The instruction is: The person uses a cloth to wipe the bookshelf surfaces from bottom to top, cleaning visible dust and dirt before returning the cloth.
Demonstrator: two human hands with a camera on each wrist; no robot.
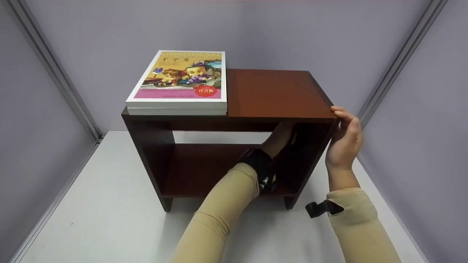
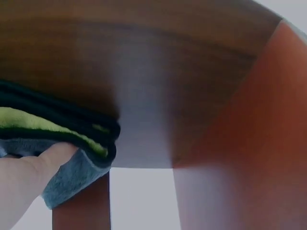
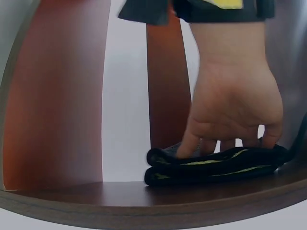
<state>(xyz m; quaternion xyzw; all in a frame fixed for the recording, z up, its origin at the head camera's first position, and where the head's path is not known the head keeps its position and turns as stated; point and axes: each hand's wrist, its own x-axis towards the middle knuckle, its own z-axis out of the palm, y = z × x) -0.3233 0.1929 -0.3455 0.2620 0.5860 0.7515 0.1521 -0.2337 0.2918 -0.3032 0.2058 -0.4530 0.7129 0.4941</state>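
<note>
My left arm reaches into the dark red-brown wooden shelf (image 1: 281, 93), and the top board hides most of that hand in the head view. In the left wrist view my left hand (image 2: 24, 184) grips a folded grey cloth (image 2: 79, 175) with black edging and a yellow-green stripe. The right wrist view catches the same left hand (image 3: 235, 103) holding the cloth (image 3: 211, 165) against the inner face of the right side panel (image 3: 96, 194). Outside the shelf, my right hand (image 1: 343, 144) touches the front right corner of the top, fingers slightly bent.
Two stacked books (image 1: 179, 78), the upper one with a colourful cartoon cover, lie on the left half of the shelf top. The shelf stands on a white table (image 1: 98, 204), with grey panel walls (image 1: 256, 33) behind and at both sides.
</note>
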